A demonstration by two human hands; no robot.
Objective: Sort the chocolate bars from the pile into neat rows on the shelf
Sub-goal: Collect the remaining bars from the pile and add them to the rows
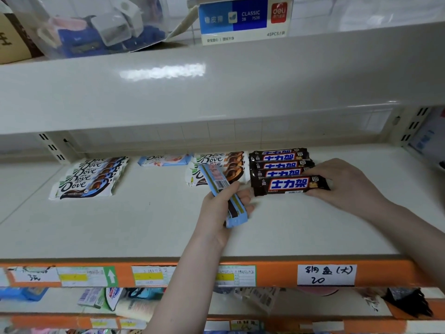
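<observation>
One head-worn camera looks forward and down, close onto the shelf [149, 227].

You see "Dove" on the white wrappers stacked at the left [89, 177] and again on the white bars behind your left hand [221, 162]; a lone pale-blue bar [165, 160] reads "Dove" too. The four brown bars [280, 165] read "士力架". Up top, a blue box [243, 18] shows "CLASSIC", "2B", "45PCS" and a red "deli" logo. On the orange shelf edge [385, 273], your handwritten white tag [326, 274] ends in "(大)" above "20".
</observation>
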